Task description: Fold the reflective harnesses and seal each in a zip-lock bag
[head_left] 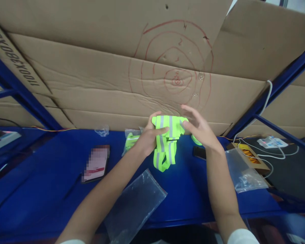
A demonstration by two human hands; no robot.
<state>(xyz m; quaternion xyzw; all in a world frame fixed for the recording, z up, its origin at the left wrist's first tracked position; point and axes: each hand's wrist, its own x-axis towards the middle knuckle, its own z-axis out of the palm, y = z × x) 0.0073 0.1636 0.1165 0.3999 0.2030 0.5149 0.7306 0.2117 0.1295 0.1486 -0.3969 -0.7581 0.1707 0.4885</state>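
Two bare hands are raised over a blue tabletop [185,189], close to the cardboard wall [104,74] beyond the fingertips. The left hand [148,139] is closed on a neon strap [175,127] with grey stripes, its thumb across the front and its other fingers at the back edge. The right hand [202,130] is open, fingers spread and reaching toward the cardboard, with the thumb at the strap's right edge; whether it touches cannot be told. The strap is bunched between the hands, and its loops hang below the left thumb. Blue surface shows from under those loops to the front edge, bounded on the left by a clear bag [136,206] that reaches that edge below the left forearm. Left of the left fingers lies a bagged green strap [132,139], and farther left, a phone [96,164] with a wider stretch of blue beyond it. Below the right palm, a dark object [199,153] lies close beside the wrist, and a green piece [196,140] shows just behind the hand. Well to the right of the right fingers, room narrows at a second clear bag [244,173], an open carton [259,165] and a white cable [265,101] running down the blue post [279,91].
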